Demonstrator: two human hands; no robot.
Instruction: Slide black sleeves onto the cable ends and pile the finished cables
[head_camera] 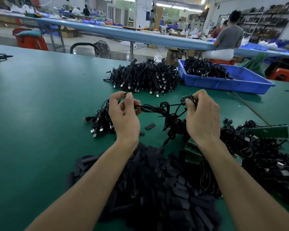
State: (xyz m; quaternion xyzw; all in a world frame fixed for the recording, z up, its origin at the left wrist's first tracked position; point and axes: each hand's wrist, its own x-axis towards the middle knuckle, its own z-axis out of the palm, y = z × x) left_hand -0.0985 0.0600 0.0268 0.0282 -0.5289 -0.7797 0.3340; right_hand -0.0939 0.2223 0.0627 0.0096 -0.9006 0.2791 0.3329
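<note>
My left hand (123, 112) pinches a black sleeve at its fingertips and holds a strand of the black cable (163, 109) that stretches across to my right hand (202, 115). My right hand grips the cable's other end, a small circuit board (188, 98). The cable's coiled part hangs below between the hands. A heap of loose black sleeves (157, 184) lies under my forearms. A small pile of cables with USB plugs (100, 122) sits left of my left hand. One loose sleeve (150, 126) lies on the green table (40, 114).
A large pile of black cables (143, 77) lies beyond my hands. A blue tray (223, 82) with more cables stands at the back right. Tangled cables and green circuit boards (267, 147) crowd the right side. A person sits at a far bench.
</note>
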